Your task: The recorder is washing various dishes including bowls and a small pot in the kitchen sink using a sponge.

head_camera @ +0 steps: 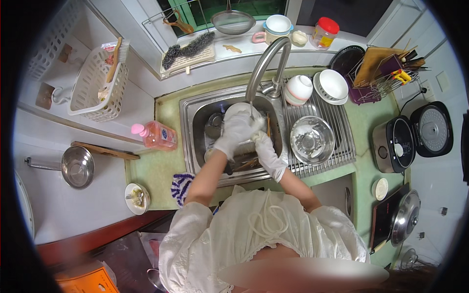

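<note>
Both hands wear white gloves and work over the stainless steel sink (187, 128), under the curved faucet (253, 84). A white dish (240, 108) is beneath the spout, where thin water seems to run. My left hand (236, 133) lies across the dish, blurred, its fingers partly hidden. My right hand (267, 152) is at the lower right side of the dish and appears to grip its edge; the contact is hard to make out. Chopsticks (269, 124) and a dark round item (214, 126) lie in the basin, with more utensils partly covered by the hands.
Right of the sink, a steel bowl (312, 140), stacked white bowls (298, 89) and more dishes (332, 86) rest on a drying rack (339, 146). At left stand a pink soap bottle (159, 136), a striped cloth (181, 186) and a bowl of scraps (137, 199). An open rice cooker (394, 144) sits far right.
</note>
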A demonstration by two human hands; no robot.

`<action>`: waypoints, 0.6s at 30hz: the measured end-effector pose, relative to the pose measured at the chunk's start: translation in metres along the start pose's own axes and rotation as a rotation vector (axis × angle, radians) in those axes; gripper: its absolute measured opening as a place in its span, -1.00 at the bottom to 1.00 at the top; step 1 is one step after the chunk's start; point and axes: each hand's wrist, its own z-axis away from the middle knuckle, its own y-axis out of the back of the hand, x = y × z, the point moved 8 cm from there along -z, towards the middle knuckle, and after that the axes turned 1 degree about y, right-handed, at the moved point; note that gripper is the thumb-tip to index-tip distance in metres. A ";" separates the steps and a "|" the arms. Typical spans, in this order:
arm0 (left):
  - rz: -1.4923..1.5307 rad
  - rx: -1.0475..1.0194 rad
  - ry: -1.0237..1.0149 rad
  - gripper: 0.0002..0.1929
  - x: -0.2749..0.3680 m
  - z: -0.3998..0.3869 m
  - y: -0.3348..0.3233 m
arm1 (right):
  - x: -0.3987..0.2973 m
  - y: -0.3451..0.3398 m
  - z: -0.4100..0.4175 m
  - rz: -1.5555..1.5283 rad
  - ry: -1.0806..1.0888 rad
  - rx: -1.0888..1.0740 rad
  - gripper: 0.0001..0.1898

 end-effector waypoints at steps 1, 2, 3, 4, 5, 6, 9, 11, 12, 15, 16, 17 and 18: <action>-0.008 0.006 -0.004 -0.30 0.019 0.016 -0.012 | 0.020 0.007 -0.014 -0.117 0.082 -0.028 -0.78; -0.175 0.418 -0.264 -0.25 0.113 0.014 0.001 | 0.113 0.121 -0.085 -0.285 0.182 0.196 -0.74; -0.394 0.888 -0.144 -0.18 0.050 0.054 0.019 | 0.119 0.087 -0.028 -0.315 0.086 0.032 -0.74; -0.417 0.895 -0.068 -0.18 0.018 0.061 0.017 | 0.072 0.039 -0.016 -0.193 0.057 -0.076 -0.78; -0.355 0.881 -0.061 -0.18 0.002 0.055 0.015 | -0.001 -0.034 -0.023 -0.065 0.055 -0.131 -0.81; -0.282 0.866 -0.091 -0.18 0.004 0.047 0.020 | -0.004 -0.012 -0.013 0.047 0.156 -0.129 -0.79; 0.311 -0.240 0.129 -0.19 -0.033 -0.009 0.002 | -0.030 -0.006 -0.003 0.193 0.094 -0.101 -0.82; 0.575 -0.331 0.090 -0.26 -0.075 -0.023 -0.026 | -0.056 -0.020 0.011 0.061 -0.065 -0.153 -0.86; 0.613 -0.406 0.103 -0.29 -0.080 -0.029 -0.034 | -0.058 -0.016 0.013 -0.150 -0.115 -0.123 -0.86; 1.124 -0.510 0.211 -0.35 -0.125 -0.036 -0.079 | -0.060 -0.017 0.016 -0.392 -0.188 -0.082 -0.83; 1.604 -0.525 0.302 -0.39 -0.143 -0.034 -0.097 | -0.058 -0.016 0.018 -0.369 -0.189 -0.013 -0.80; 1.609 -0.509 0.308 -0.39 -0.170 -0.029 -0.110 | -0.057 -0.015 0.020 -0.344 -0.192 0.053 -0.77; 1.536 -0.339 0.218 -0.55 -0.201 -0.027 -0.108 | -0.059 -0.019 0.019 -0.345 -0.198 0.034 -0.77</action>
